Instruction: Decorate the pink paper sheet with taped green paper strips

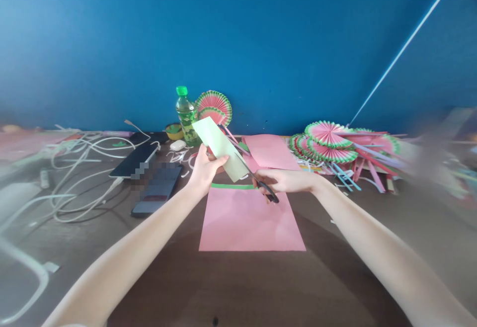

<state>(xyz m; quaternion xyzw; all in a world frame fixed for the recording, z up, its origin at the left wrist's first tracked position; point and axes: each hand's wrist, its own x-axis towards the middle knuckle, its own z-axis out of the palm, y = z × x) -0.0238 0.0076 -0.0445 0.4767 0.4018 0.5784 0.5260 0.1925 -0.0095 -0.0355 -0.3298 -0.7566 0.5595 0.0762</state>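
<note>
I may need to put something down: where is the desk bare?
Desk shows bare in front of the pink sheet, between the left forearm and right forearm. Another patch lies outside the right forearm, short of the strips and fans. Crowded: the left, with cables and devices, and the back, around the bottle.

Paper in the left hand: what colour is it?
The held paper is pale green; the head view shows it.
</note>
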